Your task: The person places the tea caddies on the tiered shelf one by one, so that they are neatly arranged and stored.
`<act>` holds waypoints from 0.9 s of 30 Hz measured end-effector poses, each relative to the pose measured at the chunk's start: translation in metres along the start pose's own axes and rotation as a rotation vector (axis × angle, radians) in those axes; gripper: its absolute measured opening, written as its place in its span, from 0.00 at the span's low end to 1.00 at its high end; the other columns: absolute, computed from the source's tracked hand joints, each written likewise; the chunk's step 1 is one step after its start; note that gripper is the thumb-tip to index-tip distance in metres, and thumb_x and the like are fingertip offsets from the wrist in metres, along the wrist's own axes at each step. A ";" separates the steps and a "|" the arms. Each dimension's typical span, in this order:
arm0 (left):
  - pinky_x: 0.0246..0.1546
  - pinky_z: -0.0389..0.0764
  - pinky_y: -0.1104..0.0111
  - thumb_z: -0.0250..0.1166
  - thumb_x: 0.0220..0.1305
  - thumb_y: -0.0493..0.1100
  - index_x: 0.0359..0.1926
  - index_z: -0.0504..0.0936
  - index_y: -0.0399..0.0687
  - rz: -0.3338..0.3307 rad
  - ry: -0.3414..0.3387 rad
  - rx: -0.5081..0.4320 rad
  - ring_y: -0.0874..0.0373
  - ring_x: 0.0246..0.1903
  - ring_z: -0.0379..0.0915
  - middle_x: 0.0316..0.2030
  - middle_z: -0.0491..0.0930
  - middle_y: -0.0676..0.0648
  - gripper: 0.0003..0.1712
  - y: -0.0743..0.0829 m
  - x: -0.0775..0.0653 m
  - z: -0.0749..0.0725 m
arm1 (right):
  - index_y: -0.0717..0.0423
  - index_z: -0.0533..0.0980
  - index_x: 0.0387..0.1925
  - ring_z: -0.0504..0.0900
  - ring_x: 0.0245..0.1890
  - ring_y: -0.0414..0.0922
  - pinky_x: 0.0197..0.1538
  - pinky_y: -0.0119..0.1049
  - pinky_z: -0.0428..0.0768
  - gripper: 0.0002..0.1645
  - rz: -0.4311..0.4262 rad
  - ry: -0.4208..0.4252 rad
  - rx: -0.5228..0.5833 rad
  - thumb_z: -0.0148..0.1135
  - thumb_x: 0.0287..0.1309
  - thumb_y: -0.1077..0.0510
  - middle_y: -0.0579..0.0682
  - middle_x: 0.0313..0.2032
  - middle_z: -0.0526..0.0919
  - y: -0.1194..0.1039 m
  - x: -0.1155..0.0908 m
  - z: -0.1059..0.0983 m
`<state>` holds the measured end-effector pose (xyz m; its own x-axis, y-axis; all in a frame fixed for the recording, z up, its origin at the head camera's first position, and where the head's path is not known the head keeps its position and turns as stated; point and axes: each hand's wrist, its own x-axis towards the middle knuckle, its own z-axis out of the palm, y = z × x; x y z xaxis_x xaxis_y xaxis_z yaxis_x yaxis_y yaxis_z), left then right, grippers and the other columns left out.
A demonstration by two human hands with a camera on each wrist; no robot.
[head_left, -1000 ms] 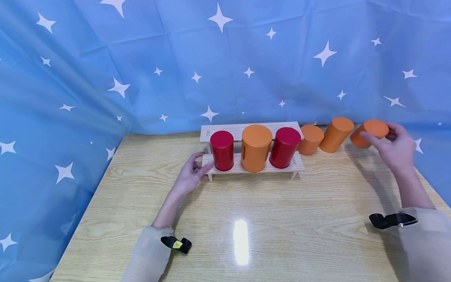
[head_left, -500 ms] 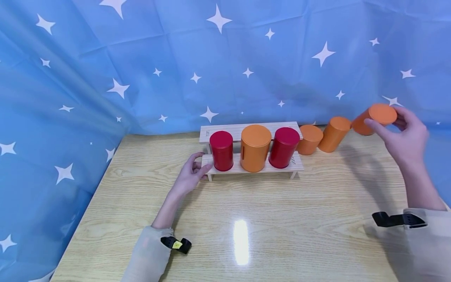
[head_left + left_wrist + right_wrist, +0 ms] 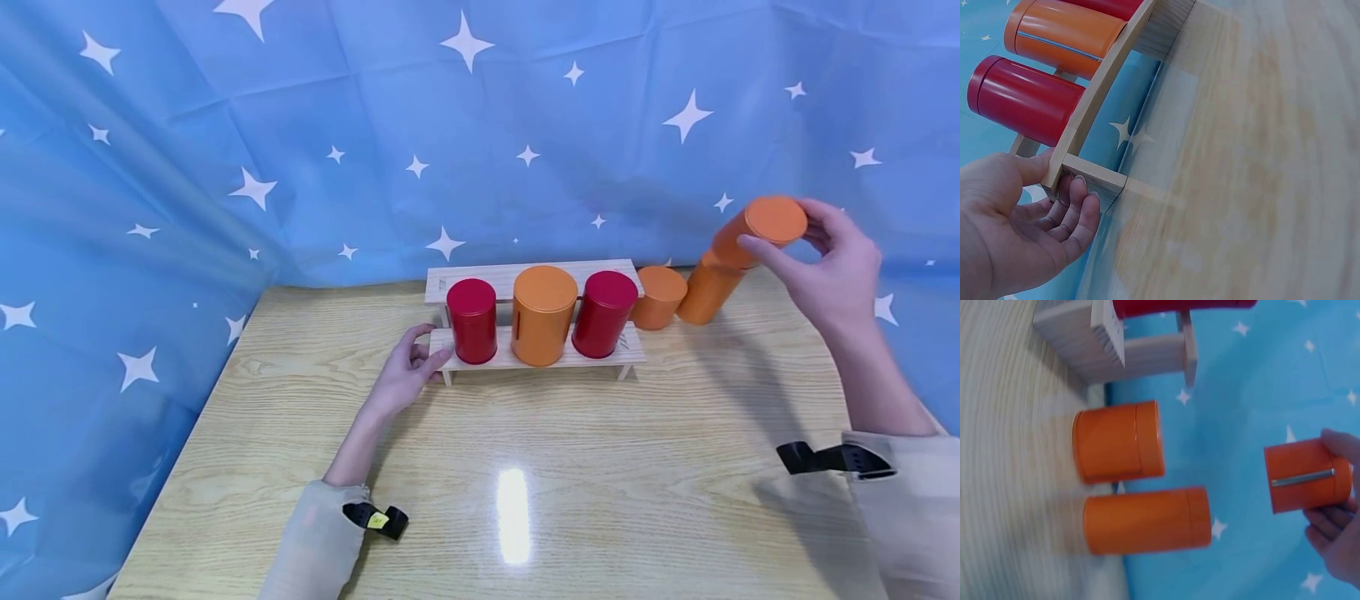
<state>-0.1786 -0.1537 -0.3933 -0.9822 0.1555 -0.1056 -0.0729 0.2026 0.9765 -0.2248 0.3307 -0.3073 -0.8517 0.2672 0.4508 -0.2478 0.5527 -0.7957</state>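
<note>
My left hand [image 3: 406,371] grips the left end of a two-step wooden rack [image 3: 1088,119], thumb on top and fingers under the lower step. On that step stand a red canister [image 3: 472,323], a larger orange canister [image 3: 545,321] with a slit down its side, and a second red canister [image 3: 604,317]. In my right hand [image 3: 840,267] is a short orange canister [image 3: 1300,475], pinched near its lid and raised off the table. A pale seam runs down its side in the right wrist view. In the head view it overlaps the tall orange canister [image 3: 705,292].
A low orange canister [image 3: 1119,442] stands close by the rack's right end, with the tall one beside it. The rack's upper step [image 3: 480,279] lies behind the row. A blue star-printed cloth [image 3: 337,125] hangs along the back and left edges of the wood-grain table [image 3: 615,475].
My right hand has lifted the short orange canister from the table and carried it up, then left over the tall orange one. My left hand has stayed on the rack.
</note>
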 end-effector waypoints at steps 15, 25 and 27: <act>0.49 0.83 0.52 0.63 0.71 0.35 0.74 0.57 0.32 -0.002 -0.007 -0.002 0.47 0.35 0.74 0.36 0.73 0.41 0.37 0.000 0.001 -0.001 | 0.48 0.76 0.65 0.76 0.52 0.30 0.66 0.27 0.68 0.35 -0.111 -0.117 0.023 0.77 0.55 0.55 0.39 0.53 0.80 -0.039 0.001 0.042; 0.49 0.83 0.49 0.63 0.71 0.35 0.74 0.57 0.33 -0.004 0.002 0.003 0.46 0.35 0.75 0.38 0.75 0.40 0.36 -0.018 0.013 -0.002 | 0.48 0.76 0.64 0.77 0.53 0.36 0.65 0.31 0.70 0.35 -0.186 -0.176 0.060 0.77 0.55 0.55 0.46 0.56 0.81 -0.066 -0.001 0.070; 0.49 0.83 0.50 0.63 0.72 0.36 0.75 0.57 0.34 -0.001 0.005 0.006 0.47 0.35 0.76 0.38 0.75 0.40 0.37 -0.026 0.017 -0.002 | 0.49 0.76 0.64 0.77 0.53 0.36 0.65 0.31 0.70 0.35 -0.196 -0.189 0.062 0.77 0.55 0.56 0.47 0.56 0.81 -0.071 0.000 0.077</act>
<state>-0.1935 -0.1587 -0.4204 -0.9830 0.1503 -0.1054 -0.0728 0.2083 0.9754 -0.2426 0.2306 -0.2826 -0.8543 0.0042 0.5198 -0.4395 0.5283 -0.7265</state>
